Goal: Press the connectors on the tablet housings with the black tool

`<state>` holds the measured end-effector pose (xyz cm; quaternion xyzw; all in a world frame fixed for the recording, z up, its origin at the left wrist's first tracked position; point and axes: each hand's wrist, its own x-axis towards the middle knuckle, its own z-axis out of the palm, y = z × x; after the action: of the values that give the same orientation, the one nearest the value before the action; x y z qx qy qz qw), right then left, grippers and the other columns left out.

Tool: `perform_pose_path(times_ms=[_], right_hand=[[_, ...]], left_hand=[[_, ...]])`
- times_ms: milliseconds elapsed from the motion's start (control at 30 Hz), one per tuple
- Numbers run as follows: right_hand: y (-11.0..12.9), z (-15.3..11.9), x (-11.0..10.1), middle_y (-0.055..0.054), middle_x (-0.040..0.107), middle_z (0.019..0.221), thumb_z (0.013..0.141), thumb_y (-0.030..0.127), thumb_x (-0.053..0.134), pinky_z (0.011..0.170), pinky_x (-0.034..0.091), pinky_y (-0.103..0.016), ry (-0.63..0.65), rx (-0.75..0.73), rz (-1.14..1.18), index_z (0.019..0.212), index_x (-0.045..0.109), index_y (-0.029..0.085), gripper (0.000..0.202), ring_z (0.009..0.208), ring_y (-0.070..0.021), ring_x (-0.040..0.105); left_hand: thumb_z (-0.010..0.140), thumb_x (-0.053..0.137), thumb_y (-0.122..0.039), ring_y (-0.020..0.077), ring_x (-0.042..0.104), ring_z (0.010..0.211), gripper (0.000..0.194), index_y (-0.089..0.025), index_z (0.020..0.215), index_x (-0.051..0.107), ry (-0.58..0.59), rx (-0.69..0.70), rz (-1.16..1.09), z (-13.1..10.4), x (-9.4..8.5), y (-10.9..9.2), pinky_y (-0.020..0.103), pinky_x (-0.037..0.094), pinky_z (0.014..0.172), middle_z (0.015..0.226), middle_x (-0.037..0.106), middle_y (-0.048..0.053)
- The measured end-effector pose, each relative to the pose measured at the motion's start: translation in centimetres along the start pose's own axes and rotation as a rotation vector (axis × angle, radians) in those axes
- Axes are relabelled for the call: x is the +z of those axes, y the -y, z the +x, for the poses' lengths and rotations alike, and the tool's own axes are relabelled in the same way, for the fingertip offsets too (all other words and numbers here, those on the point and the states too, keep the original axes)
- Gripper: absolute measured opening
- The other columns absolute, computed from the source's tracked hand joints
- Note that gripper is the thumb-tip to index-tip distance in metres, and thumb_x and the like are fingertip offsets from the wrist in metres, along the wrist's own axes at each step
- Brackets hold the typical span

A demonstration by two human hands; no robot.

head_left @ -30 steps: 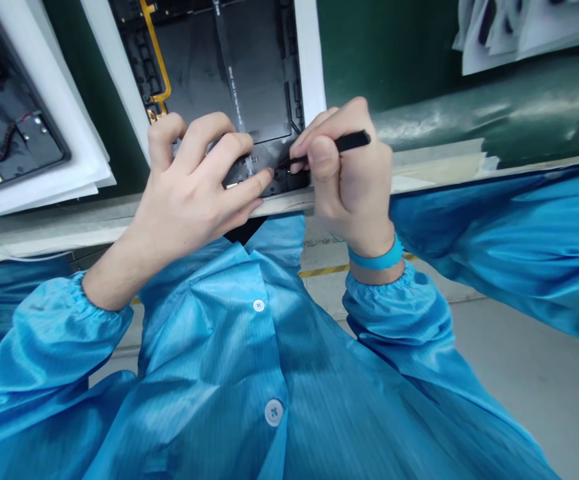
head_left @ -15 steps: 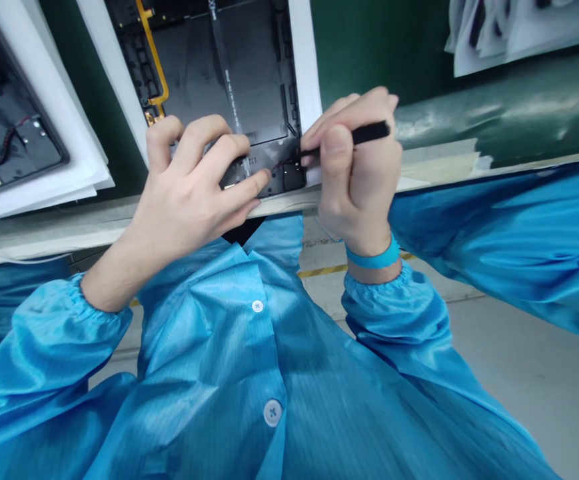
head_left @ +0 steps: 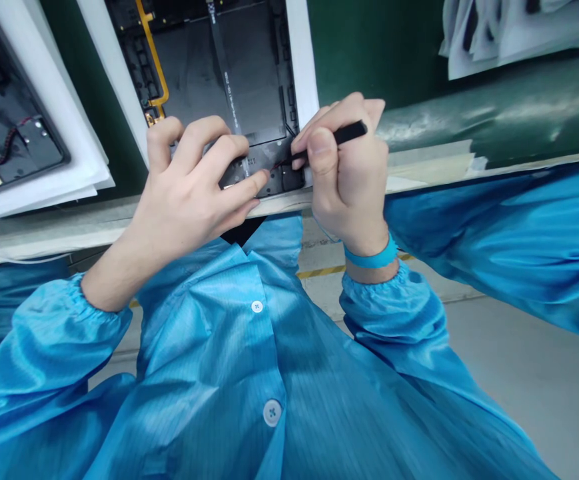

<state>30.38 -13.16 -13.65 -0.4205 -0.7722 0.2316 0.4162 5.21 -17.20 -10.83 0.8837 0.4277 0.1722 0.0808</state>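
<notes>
An opened electronic device, tablet-like with a black inner frame, lies near the table's front edge. An orange flex cable and a dark printed ribbon cable run along it. My left hand rests over its lower end with fingers bent and spread, the index fingertip beside thin dark wires. My right hand pinches a black stick-shaped tool like a pen. Its tip points left at the wires near the lower right corner; whether it touches them I cannot tell.
At the left, a second opened device lies on white sheets. White packets with dark pieces sit at the upper right of the green mat. A blue-clothed person's part shows at the right.
My right hand has shifted slightly left with the black tool, bringing its tip further over the device's corner and the wires. My left hand stays in place.
</notes>
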Motion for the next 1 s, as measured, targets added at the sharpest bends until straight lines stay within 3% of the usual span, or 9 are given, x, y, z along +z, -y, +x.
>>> perform_pose_path(times_ms=[367,633,800,1000], right_hand=[[0.2,0.0,0.0,-0.007,0.072,0.101,0.116,0.059,0.039,0.086,0.057,-0.056,0.029,0.106,0.025,0.095,0.062,0.036,0.04,0.09,-0.0322,0.066],[0.2,0.2,0.2,-0.004,0.073,0.094,0.113,0.068,0.037,0.097,0.057,-0.06,0.0,0.126,0.077,0.093,0.064,0.04,0.044,0.088,-0.0337,0.067],[0.3,0.4,0.2,-0.008,0.075,0.097,0.112,0.072,0.035,0.086,0.06,-0.059,0.032,0.146,0.065,0.092,0.062,0.035,0.05,0.083,-0.0316,0.064],[0.6,0.5,-0.5,-0.004,0.073,0.098,0.115,0.061,0.037,0.098,0.058,-0.059,0.064,0.12,0.022,0.096,0.062,0.042,0.036,0.094,-0.0343,0.068]], left_hand=[[0.113,0.066,-0.032,0.0443,0.061,0.148,0.03,-0.039,0.141,0.073,0.005,-0.01,-0.022,0.1,0.1,0.0,0.076,0.044,0.116,0.149,0.072,0.013],[0.112,0.066,-0.036,0.046,0.061,0.145,0.027,-0.036,0.136,0.076,0.065,0.019,-0.053,1.8,-0.6,0.0,0.077,0.044,0.117,0.144,0.075,0.013],[0.115,0.062,-0.041,0.0384,0.053,0.145,0.028,-0.031,0.139,0.072,0.082,0.118,0.081,1.9,0.1,1.1,0.07,0.045,0.113,0.144,0.07,0.011],[0.114,0.067,-0.044,0.0333,0.046,0.144,0.027,-0.028,0.136,0.07,0.004,0.185,0.216,1.3,1.1,1.8,0.065,0.042,0.11,0.142,0.069,0.009]])
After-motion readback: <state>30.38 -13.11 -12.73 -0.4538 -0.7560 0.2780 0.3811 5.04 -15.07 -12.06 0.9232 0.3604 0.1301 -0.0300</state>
